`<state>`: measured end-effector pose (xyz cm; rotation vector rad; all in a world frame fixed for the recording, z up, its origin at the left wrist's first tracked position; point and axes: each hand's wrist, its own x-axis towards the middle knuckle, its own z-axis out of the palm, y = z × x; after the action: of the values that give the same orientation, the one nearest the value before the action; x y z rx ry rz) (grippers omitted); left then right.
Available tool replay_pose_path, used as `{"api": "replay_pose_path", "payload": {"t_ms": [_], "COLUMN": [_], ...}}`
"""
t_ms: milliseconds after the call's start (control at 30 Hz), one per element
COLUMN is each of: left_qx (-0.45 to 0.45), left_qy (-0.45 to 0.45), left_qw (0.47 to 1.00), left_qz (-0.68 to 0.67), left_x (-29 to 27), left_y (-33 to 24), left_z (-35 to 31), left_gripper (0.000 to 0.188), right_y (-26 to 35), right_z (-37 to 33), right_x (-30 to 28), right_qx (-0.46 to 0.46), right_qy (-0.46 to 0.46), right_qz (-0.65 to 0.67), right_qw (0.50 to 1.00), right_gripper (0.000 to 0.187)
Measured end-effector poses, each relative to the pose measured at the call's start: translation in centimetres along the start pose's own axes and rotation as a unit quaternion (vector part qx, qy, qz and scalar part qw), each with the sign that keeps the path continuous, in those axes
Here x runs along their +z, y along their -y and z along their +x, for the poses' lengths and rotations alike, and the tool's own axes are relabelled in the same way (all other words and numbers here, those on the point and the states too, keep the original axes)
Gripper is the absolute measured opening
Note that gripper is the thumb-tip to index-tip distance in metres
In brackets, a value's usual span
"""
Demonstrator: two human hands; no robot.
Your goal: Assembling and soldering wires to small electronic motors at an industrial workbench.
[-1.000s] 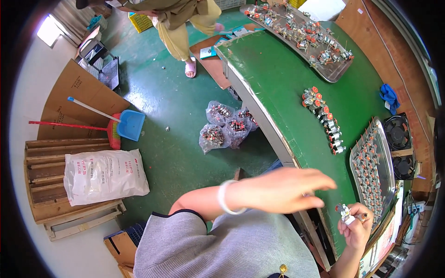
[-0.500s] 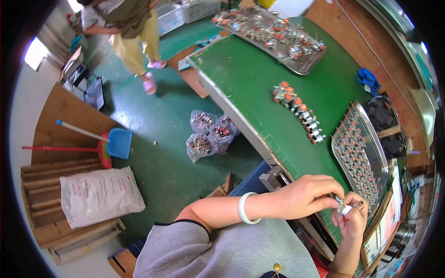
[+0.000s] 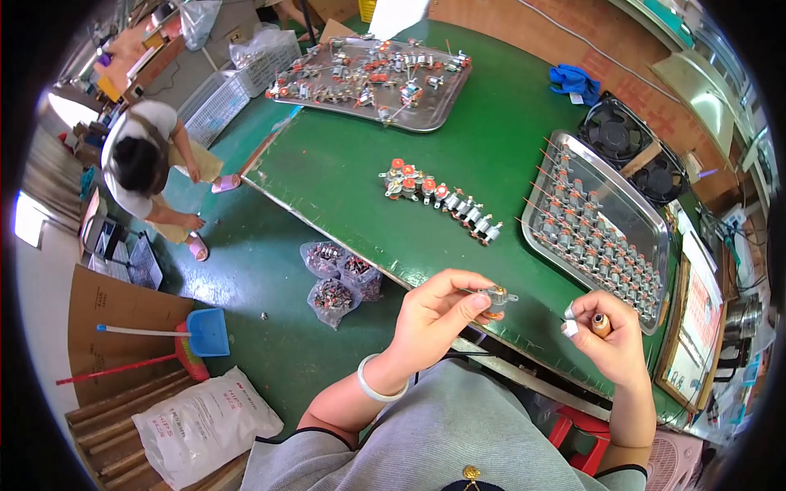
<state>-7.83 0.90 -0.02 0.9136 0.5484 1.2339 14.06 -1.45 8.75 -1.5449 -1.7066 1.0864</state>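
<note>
My left hand (image 3: 432, 321), with a pale bangle at its wrist, pinches a small round metal part (image 3: 496, 299) with side lugs and an orange underside. To its right, my right hand (image 3: 616, 350) is closed around a slim tool with a tan, round-ended handle (image 3: 602, 325); its working end is hidden. White wrapping covers two of the right fingertips. Beyond my hands, a curved row of similar metal parts (image 3: 442, 196), some with orange tops, lies on the green table (image 3: 336, 180). A metal tray (image 3: 655, 219) at the right holds rows of grey cylindrical parts.
A larger tray (image 3: 426, 119) of jumbled parts stands at the far side. Two black fans (image 3: 614, 131) and a blue cloth (image 3: 575, 83) lie behind the right tray. Bags of parts (image 3: 334, 304) sit on the floor left of the table. Another person (image 3: 147, 155) bends down at far left.
My hands have moved apart; the metal part is now in the left hand alone, the tool in the right. My view has shifted, and the other person has bent down.
</note>
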Motion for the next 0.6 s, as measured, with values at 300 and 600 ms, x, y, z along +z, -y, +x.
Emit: {"api": "replay_pose_path", "payload": {"t_ms": [300,600], "left_qx": [-0.007,-0.023], "left_qy": [-0.020,-0.028], "left_qw": [1.000,0.995], "left_qz": [-0.009,0.093], "left_x": [0.6,2.7], "left_y": [1.6,3.4], "left_z": [1.1,1.7], "left_gripper": [0.016,0.016], "right_y": [-2.6,-8.6], "right_z": [-2.8,-5.1], "right_x": [-1.5,-1.7], "right_qx": [-0.025,-0.009], "right_qy": [-0.082,-0.078], "right_qz": [-0.353,-0.352], "right_qw": [0.932,0.933], "right_gripper": [0.020,0.019]}}
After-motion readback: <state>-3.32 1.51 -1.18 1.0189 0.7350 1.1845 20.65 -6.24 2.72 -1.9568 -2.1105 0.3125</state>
